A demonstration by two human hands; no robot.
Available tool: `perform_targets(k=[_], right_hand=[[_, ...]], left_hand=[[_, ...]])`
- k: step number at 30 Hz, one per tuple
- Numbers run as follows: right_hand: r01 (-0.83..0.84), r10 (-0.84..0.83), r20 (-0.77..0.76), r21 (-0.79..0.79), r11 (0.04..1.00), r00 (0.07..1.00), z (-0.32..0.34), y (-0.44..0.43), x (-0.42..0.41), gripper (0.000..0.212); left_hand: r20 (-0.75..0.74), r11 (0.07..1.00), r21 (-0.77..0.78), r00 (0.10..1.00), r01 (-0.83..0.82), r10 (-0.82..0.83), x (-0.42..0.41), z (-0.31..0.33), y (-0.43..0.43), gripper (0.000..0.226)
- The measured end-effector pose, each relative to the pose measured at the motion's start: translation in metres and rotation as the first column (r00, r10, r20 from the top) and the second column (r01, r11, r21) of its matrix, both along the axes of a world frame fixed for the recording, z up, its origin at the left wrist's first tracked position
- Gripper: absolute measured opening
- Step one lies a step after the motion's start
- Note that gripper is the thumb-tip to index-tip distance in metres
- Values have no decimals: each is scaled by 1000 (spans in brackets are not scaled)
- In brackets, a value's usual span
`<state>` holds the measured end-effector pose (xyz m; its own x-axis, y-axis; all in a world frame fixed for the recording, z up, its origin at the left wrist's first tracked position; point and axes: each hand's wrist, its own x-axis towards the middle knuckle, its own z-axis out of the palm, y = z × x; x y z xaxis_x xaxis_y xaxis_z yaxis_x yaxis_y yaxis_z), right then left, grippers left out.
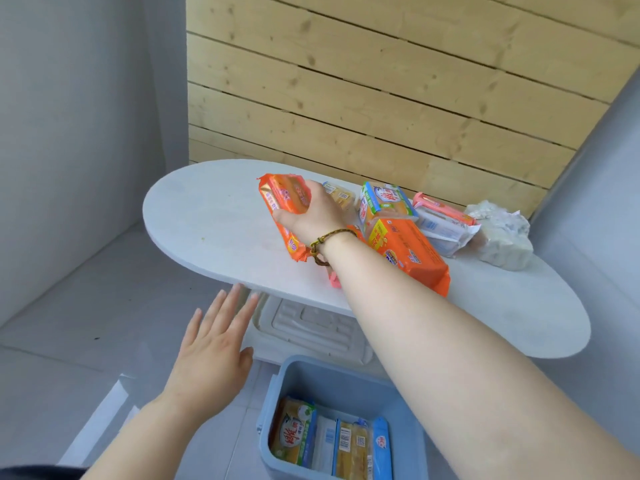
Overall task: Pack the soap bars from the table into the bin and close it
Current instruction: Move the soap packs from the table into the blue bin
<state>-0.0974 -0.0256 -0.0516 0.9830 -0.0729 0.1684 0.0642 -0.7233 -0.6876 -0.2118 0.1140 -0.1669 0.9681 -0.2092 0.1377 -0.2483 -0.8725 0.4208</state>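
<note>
**1 orange soap pack (pixel 282 199) in right grip (pixel 311 213), bin (pixel 332 375) open**

right grip is out over the desk (pixel 207 216), fingers curled over the top of the orange soap pack, thumb on its near side. The pack is tilted; can't tell if its lower end touches the desk. Braided bracelet (pixel 332 237) on that wrist.

Just right of that grip: a yellowish pack (pixel 341 195), a green-blue pack (pixel 384 199), and a big orange pack (pixel 412 254) partly under the forearm. Then a pink-white pack (pixel 443 220). Farthest right is a grey-white wrapped bundle (pixel 502 233), contents unclear.

left grip (pixel 211 355) hovers below-left of the right one, near the desk's front edge. Palm down, fingers straight and spread, holding nothing.

The bin sits on the floor right of the left grip, under the right forearm. At least 3 soap packs (pixel 349 445) stand on edge inside.
</note>
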Motion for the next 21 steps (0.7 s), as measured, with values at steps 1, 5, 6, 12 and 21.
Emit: perform_targets(k=[1,5,6,12,21], right_hand=[[-37,37,5,62,997,999,4,-3,-12,69],[-215,217,-18,73,974,976,3,-16,-73,71],[-234,236,-36,52,971,971,-3,-20,-87,70],[-285,267,-305,-14,958,914,-52,-60,-154,72],[-196,5,-734,-174,965,679,-170,-109,-159,74]], left_hand=[[-17,1000,10,1000,10,-10,-5,-4,-2,71],[-148,1000,4,989,27,-26,-15,-18,-5,62],[-175,1000,10,984,30,-27,-16,-22,-3,61],[-347,987,129,937,99,-49,-23,-53,3,61],[-586,968,116,802,224,-116,-21,-97,-45,72]])
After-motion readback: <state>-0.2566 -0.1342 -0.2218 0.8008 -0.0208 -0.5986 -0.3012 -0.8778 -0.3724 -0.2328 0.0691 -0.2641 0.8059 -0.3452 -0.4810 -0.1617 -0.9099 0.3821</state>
